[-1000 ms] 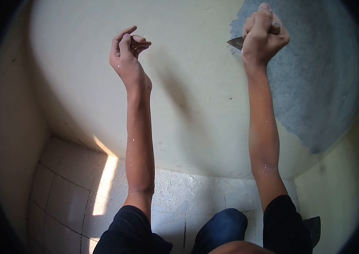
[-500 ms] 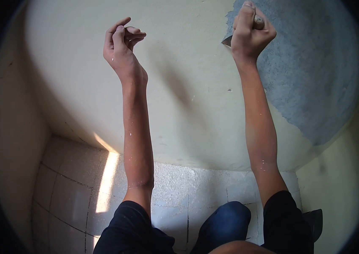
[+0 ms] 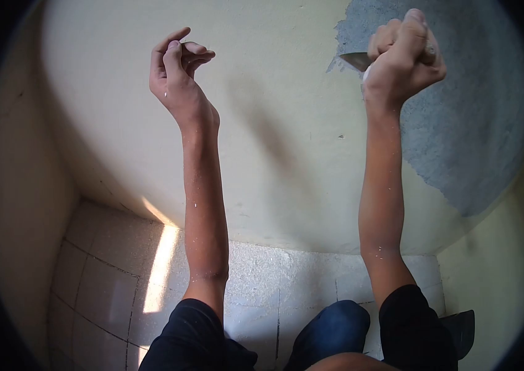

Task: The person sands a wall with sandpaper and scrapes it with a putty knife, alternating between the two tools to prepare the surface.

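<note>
My right hand (image 3: 404, 59) is clenched around the handle of a scraper, raised against a cream-painted wall (image 3: 274, 123). The scraper's metal blade (image 3: 354, 60) sticks out to the left of my fist and rests at the ragged edge where the paint ends. Beyond that edge lies a large bare grey patch (image 3: 460, 111) of the wall. My left hand (image 3: 178, 62) is held up near the wall further left, fingers loosely curled and apart, holding nothing. Whether it touches the wall I cannot tell.
A tiled floor (image 3: 255, 290) with a bright strip of sunlight (image 3: 160, 269) lies below. Another cream wall (image 3: 21, 185) meets this one in a corner at the left. My knee in blue trousers (image 3: 330, 331) shows at the bottom.
My right hand and the scraper have shifted to the right and slightly down along the paint edge. My left hand has stayed about where it was.
</note>
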{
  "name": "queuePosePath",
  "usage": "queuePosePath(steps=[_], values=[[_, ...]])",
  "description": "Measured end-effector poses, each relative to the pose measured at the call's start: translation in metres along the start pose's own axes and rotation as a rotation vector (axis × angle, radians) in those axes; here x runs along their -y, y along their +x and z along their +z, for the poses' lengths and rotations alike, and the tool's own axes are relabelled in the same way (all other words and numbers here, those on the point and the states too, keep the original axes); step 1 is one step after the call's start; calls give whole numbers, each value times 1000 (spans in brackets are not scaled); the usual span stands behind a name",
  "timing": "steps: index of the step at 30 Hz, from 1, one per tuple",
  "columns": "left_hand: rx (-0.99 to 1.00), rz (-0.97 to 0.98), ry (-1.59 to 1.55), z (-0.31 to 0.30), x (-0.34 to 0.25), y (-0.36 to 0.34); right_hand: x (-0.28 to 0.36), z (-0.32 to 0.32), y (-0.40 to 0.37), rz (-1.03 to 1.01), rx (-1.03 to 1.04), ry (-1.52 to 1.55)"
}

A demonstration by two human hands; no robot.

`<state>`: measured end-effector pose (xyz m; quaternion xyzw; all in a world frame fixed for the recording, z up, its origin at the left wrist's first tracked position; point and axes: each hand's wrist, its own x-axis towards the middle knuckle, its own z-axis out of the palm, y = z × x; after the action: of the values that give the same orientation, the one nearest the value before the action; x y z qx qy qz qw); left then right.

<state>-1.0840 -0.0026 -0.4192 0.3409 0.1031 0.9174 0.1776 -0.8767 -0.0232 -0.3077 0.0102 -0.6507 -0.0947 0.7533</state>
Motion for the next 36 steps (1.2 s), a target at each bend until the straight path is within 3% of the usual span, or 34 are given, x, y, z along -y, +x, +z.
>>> queuePosePath(steps=[3, 4, 8, 11, 12, 15, 20, 21, 22, 25, 26, 28, 29, 30, 34, 36], values=[[16, -31, 3, -2, 6, -3, -59, 0, -30, 96, 31, -226], [9, -46, -18, -3, 7, -2, -88, -5, -34, -29, 60, -229], [-13, -44, -54, 1, 4, -4, -17, 10, -19, 184, -19, -91], [15, 9, -17, 2, -5, -2, -16, 5, -18, 51, -17, -95], [31, 18, -8, 3, -6, -5, -46, 4, -40, 57, 37, -242], [-1, -4, -46, 3, -9, -2, -40, 9, -59, 249, 86, -154], [-8, 28, -30, 0, -16, -2, -8, 9, -29, 105, -24, -75], [-8, 27, -24, -1, -15, 0, -11, 5, -27, 89, -39, -113], [-2, 18, -30, 1, -12, -1, -64, -9, -49, -14, 53, -274], [-18, -16, -125, -5, -8, 5, -4, -2, -76, 401, 58, -66], [-2, 5, -132, -8, -6, 7, 6, -3, -95, 435, 89, -41], [14, -7, -85, -9, -10, 8, 16, -11, -143, 593, 353, -28], [49, 10, -96, -12, -9, 8, 20, -7, -165, 519, 446, -30], [48, 19, -75, -12, -10, 9, 26, -7, -188, 572, 582, -44], [49, 7, -2, -13, -12, 0, 60, -47, -303, 963, 1242, -111], [63, -24, -14, -14, -10, -1, 85, -89, -384, 875, 1457, -113]])
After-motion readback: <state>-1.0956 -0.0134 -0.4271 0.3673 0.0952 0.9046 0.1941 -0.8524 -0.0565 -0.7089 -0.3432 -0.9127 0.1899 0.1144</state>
